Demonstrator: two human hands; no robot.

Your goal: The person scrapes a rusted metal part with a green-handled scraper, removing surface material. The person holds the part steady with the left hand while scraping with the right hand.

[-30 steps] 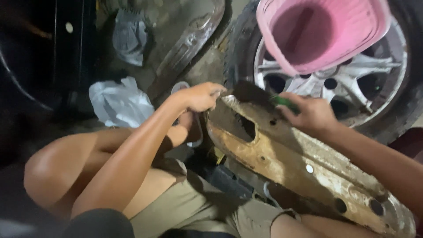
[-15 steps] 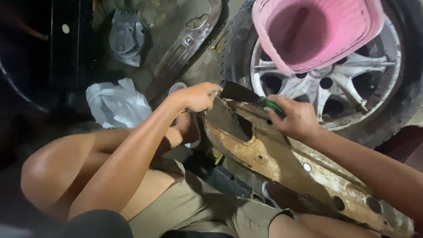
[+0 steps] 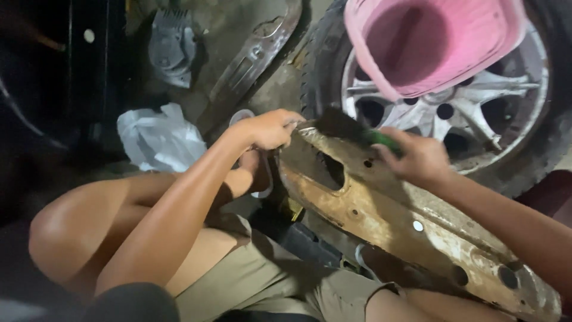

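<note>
**Rusty panel brushed at its far end**

Right hand [image 3: 420, 160] clamped round the green handle of a brush [image 3: 351, 128]; dark bristle head lies on the far left tip of the rusted metal panel [image 3: 387, 220], just beside the left hand. Left hand [image 3: 271, 128] closed over that same tip of the panel, fingers curled on the edge, holding it. The two hands sit close, the brush head between them.

Panel: long, brown with rust, pale patches, several round holes and one larger dark cut-out near the gripped end. It runs from the hands down toward the near right corner, resting across the person's lap. Khaki shorts [image 3: 268, 280], bare knee at near left.

Farther out: car wheel [image 3: 476, 125] with silver alloy spokes and black tyre lying at far right, a pink plastic basket [image 3: 429, 42] sitting on top of it. Curved metal trim piece [image 3: 250, 59] on the ground at far centre. Grey ribbed plastic part [image 3: 171, 45] far left of that. Crumpled white plastic bag [image 3: 158, 140] on the ground left of the left forearm. Far left edge dark, detail not readable
</note>
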